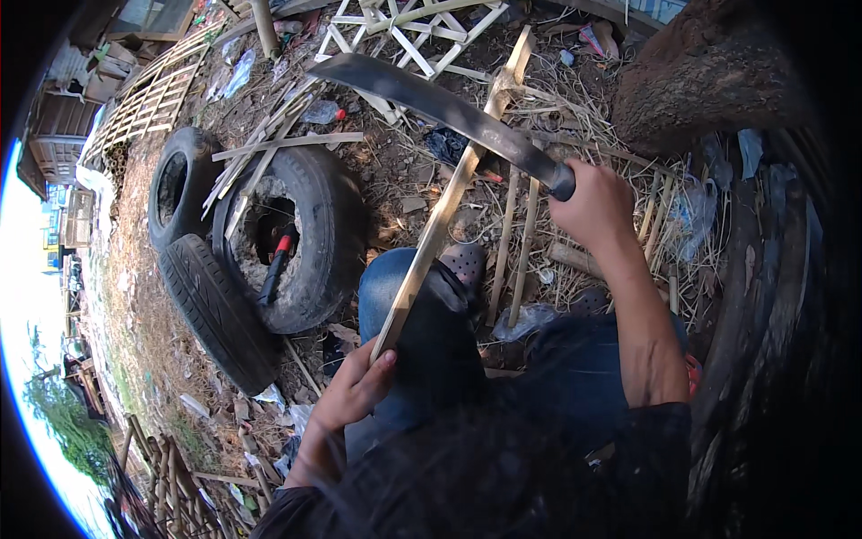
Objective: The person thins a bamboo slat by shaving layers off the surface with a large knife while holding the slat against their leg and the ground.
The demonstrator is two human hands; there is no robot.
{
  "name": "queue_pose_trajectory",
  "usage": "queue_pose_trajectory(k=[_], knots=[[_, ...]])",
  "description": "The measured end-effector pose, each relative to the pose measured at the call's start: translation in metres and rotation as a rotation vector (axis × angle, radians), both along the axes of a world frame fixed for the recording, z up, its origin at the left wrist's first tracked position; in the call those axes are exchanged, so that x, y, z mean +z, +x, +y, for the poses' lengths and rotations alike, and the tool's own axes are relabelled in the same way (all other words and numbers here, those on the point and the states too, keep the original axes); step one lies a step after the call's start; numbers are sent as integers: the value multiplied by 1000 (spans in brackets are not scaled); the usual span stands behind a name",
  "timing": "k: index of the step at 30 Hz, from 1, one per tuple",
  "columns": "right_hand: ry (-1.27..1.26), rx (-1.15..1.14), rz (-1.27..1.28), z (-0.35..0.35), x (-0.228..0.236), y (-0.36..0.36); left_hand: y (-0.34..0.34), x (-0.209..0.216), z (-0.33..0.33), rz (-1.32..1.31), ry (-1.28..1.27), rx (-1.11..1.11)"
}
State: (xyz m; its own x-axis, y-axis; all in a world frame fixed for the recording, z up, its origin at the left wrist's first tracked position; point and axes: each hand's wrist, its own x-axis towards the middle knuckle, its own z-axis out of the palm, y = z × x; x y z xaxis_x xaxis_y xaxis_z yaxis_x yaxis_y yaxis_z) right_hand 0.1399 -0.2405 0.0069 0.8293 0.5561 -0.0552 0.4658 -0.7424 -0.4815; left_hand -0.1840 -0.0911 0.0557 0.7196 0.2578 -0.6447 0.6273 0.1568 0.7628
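My right hand [593, 205] is wrapped round the handle of a machete [440, 106], whose long dark curved blade points up and to the left. The blade crosses over a long split bamboo strip [429, 244]; I cannot tell whether the two touch. Near my left knee, my left hand [359, 384] grips the strip's lower end between thumb and fingers. From there the strip slants up and away past the knee, its far end close to a pile of shavings. Part of the strip's far half is hidden behind the blade.
Old tyres [337, 242] stand at the left, with a black and red tool [280, 260] and bamboo slats [265, 144] on them. A thick tree trunk [709, 72] rises at the far right. Bamboo lattice [422, 36] lies beyond. Shavings [575, 117] and plastic litter cover the ground.
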Motion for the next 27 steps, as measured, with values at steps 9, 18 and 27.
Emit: queue_pose_trajectory(k=[9, 18, 27], knots=[[208, 492, -67, 5, -5, -47, -7, -12, 1, -51, -54, 23], [192, 633, -77, 3, -11, -58, -7, -19, 1, -109, -254, 128], [158, 156, -83, 15, -10, 0, 0, -11, -4, -24, -102, 114]])
